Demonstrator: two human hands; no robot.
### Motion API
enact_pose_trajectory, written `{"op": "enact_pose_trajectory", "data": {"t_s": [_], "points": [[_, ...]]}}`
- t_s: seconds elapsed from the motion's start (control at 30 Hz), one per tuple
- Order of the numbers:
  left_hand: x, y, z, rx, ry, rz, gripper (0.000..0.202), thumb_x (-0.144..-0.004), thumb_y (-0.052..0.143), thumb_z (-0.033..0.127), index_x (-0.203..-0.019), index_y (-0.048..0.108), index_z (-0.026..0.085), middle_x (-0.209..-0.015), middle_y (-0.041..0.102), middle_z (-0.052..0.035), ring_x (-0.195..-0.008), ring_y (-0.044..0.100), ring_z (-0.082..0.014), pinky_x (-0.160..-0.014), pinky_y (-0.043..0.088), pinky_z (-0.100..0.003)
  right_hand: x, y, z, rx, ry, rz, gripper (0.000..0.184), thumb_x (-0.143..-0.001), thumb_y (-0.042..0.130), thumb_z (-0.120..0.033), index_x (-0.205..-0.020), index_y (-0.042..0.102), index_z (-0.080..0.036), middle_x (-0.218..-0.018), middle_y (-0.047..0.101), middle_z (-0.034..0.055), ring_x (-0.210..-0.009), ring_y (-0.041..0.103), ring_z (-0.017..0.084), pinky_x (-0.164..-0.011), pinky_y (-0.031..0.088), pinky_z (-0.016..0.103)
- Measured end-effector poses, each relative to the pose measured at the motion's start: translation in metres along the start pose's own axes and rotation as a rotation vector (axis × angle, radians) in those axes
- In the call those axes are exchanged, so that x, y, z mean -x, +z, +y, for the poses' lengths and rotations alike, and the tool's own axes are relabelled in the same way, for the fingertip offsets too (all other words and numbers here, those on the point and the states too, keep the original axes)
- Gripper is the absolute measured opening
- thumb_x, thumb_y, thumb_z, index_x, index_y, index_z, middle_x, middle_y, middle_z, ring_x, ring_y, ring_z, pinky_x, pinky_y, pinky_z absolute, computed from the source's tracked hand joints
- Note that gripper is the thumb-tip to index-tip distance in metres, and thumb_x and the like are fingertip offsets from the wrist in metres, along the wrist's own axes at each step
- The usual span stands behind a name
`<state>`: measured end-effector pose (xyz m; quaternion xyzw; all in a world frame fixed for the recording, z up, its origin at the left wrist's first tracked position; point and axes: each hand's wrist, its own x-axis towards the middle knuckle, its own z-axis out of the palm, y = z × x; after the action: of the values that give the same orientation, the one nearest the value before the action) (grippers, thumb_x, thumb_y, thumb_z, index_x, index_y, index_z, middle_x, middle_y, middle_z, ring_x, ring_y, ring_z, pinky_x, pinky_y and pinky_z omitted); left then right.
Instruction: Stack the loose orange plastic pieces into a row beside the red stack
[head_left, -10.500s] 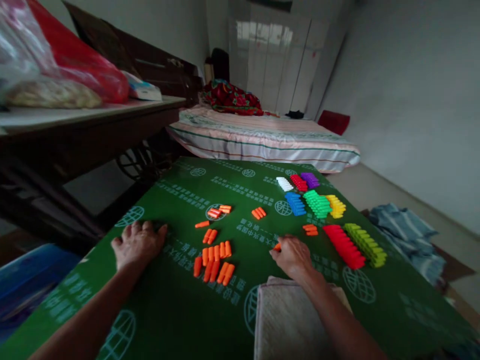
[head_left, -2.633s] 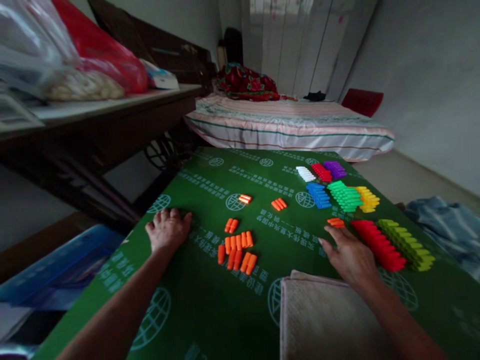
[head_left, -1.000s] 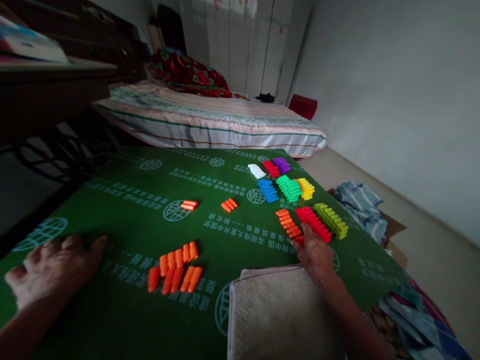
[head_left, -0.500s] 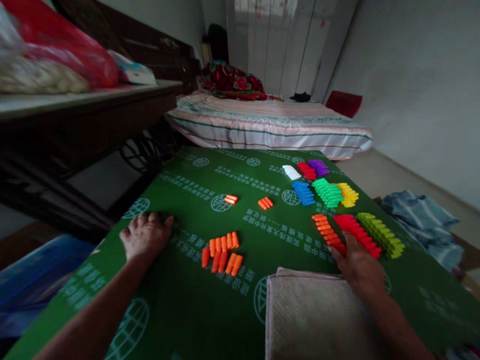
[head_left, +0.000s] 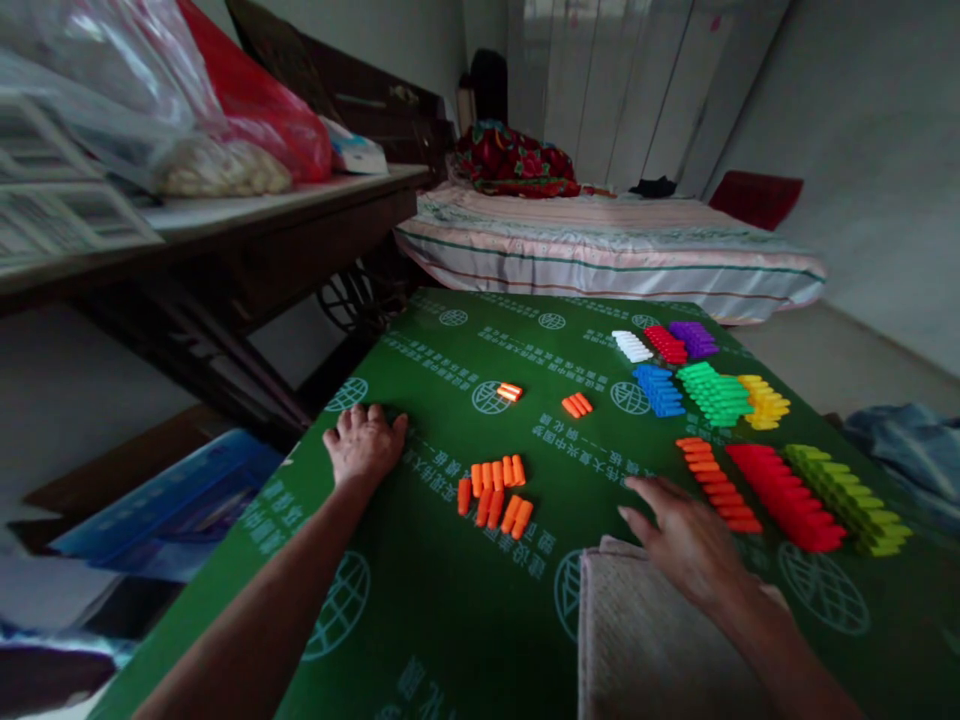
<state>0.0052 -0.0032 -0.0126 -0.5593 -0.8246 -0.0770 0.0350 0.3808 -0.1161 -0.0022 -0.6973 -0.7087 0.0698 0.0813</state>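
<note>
My left hand [head_left: 365, 443] rests palm down near the green board's left edge, fingers apart, holding nothing. Over the near corner of a folded beige cloth [head_left: 637, 640] is my right hand [head_left: 686, 540], its thumb and forefinger apart with nothing visible between them. Between my hands lies a loose cluster of small orange cylindrical pieces [head_left: 493, 490]. Two smaller groups, the orange pieces [head_left: 509, 392] and the orange pieces [head_left: 577, 405], sit farther off. To the right of my right hand are a row of orange pieces [head_left: 718, 485], red pieces [head_left: 784, 497] and lime pieces [head_left: 847, 497].
Blue pieces [head_left: 658, 390], green pieces [head_left: 715, 393], yellow pieces [head_left: 763, 402], white pieces [head_left: 631, 346], red pieces [head_left: 665, 344] and purple pieces [head_left: 693, 339] stand at the far right of the green board [head_left: 450, 620]. A bed [head_left: 600, 245] lies beyond; a sewing-machine-like table [head_left: 300, 220] is at left.
My right hand has moved left, away from the row of orange pieces to the cloth's corner. My left hand stays on the board. The view has turned left.
</note>
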Motion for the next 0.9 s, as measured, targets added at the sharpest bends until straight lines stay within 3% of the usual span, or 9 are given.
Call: {"op": "enact_pose_trajectory", "data": {"t_s": [0.23,0.43,0.57,0.8,0.9], "points": [[0.000,0.002,-0.002,0.007,0.011,0.014,0.063,-0.085,0.023,0.053,-0.120,0.053,0.010,-0.136,0.046,-0.0228,-0.132,0.033,-0.0384,-0.104,0.032,-0.058,-0.039,-0.009,-0.079,-0.135,-0.361,-0.146,0.033,-0.088,0.053,-0.017,-0.120,0.061,-0.021,-0.120,0.064,0.0079,-0.108,0.060,0.019,-0.091,0.047,0.030],[0.000,0.004,-0.004,0.007,0.016,0.026,0.062,-0.086,0.023,0.053,-0.119,0.054,0.010,-0.133,0.048,-0.0224,-0.129,0.036,-0.0384,-0.102,0.033,-0.058,-0.069,0.001,-0.113,-0.126,-0.582,-0.236,0.033,-0.085,0.052,-0.008,-0.114,0.060,-0.019,-0.115,0.064,0.0059,-0.111,0.056,0.017,-0.092,0.044,0.027],[0.001,0.004,-0.003,0.009,0.017,0.026,0.062,-0.086,0.024,0.053,-0.120,0.053,0.010,-0.135,0.047,-0.0221,-0.131,0.035,-0.0381,-0.102,0.033,-0.058,-0.072,0.009,-0.107,-0.108,-0.590,-0.240,0.033,-0.083,0.051,-0.005,-0.110,0.064,-0.020,-0.112,0.065,0.0048,-0.110,0.057,0.017,-0.093,0.044,0.028],[-0.001,0.004,-0.003,-0.001,0.005,0.002,0.063,-0.086,0.021,0.054,-0.121,0.052,0.011,-0.138,0.044,-0.0215,-0.134,0.031,-0.0375,-0.104,0.032,-0.058,-0.065,0.008,-0.056,-0.181,-0.511,-0.203,0.060,-0.075,0.043,0.007,-0.123,0.061,-0.024,-0.125,0.063,0.0024,-0.118,0.053,0.014,-0.100,0.040,0.026],[-0.003,0.002,-0.003,-0.015,0.003,-0.017,0.064,-0.085,0.019,0.055,-0.120,0.052,0.012,-0.139,0.044,-0.0215,-0.134,0.032,-0.0370,-0.105,0.032,-0.057,-0.057,0.001,-0.049,-0.126,-0.398,-0.187,0.053,-0.078,0.051,-0.001,-0.126,0.058,-0.022,-0.126,0.061,0.0057,-0.119,0.053,0.017,-0.099,0.041,0.028]]}}
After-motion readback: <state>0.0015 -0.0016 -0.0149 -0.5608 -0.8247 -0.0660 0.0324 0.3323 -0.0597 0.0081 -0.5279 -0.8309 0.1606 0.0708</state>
